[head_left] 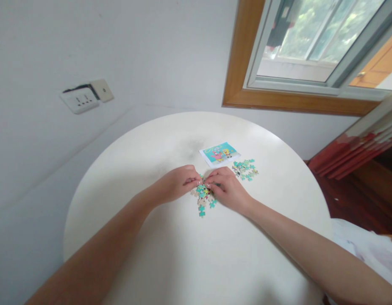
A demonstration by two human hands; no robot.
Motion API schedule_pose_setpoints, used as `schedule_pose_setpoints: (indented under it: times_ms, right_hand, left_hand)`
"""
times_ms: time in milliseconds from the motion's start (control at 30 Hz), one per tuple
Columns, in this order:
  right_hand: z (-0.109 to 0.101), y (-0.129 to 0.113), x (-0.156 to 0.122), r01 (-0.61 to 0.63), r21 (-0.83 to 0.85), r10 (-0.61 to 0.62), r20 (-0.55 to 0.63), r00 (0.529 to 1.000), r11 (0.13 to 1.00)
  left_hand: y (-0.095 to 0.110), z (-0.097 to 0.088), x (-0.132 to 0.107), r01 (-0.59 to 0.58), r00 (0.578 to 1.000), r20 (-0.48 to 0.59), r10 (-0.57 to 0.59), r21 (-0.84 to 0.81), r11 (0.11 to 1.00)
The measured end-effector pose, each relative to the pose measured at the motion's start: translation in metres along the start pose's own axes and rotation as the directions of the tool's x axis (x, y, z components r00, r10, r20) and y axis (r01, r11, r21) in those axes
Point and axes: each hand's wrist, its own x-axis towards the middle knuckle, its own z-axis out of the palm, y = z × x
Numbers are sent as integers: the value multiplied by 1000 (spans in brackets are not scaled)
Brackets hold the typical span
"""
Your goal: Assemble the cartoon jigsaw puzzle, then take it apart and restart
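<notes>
A loose pile of jigsaw puzzle pieces (202, 202), teal, yellow and beige, lies near the middle of the round white table. My left hand (179, 183) comes in from the left, its thumb and fingers pinched on a small puzzle piece over the pile. From the right, my right hand (226, 186) is closed the same way, thumb and fingertips on a piece. The two sets of fingertips nearly meet, and they hide most of what they hold. Just beyond the hands is a picture card (220, 153) with cartoon figures on teal.
A second group of puzzle pieces (245, 169) lies right of the card. The table (145, 146) stands close to a white wall with a socket (80, 101). At the right are a wood-framed window (243, 98), a red and white curtain (351, 146) and white cloth (364, 245).
</notes>
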Motion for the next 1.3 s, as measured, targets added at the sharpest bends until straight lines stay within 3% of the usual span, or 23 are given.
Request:
schedule_pose_setpoints:
  times_ms: [233,433,533,633,800,900,1067,1300]
  right_hand:
    - [-12,4,3,-99,83,100,-9,995,992]
    - [-50,49,3,-234,73,234,9,972,969]
    - [-72,74,0,-407,36,408,-14,913,913]
    - [-87,90,-3,-520,-107,519,-38,854,847]
    - [-97,100,-4,-409,-418,397,-120,910,811]
    - [-102,99,-5,-381,-471,349,-157,924,796]
    - [-96,86,-4,-312,-433,253,-190,949,846]
    - [-48,28,-3,26,-214,-32,-23,999,976]
  left_hand:
    - [-4,-9,-3,90,995,-32,-89,10,996]
    - [-12,-14,-7,111,994,-25,-111,16,994]
    - [-12,-14,-7,107,994,-13,-107,15,994]
    - [-12,-13,-7,110,994,-11,-110,8,994]
    - [-14,-12,-6,122,992,-9,-122,1,993]
    - [-13,-13,-6,123,992,-6,-123,-2,992]
    - [-10,-17,-7,139,990,20,-138,-10,990]
    - [-8,-19,-12,40,986,165,-41,10,999]
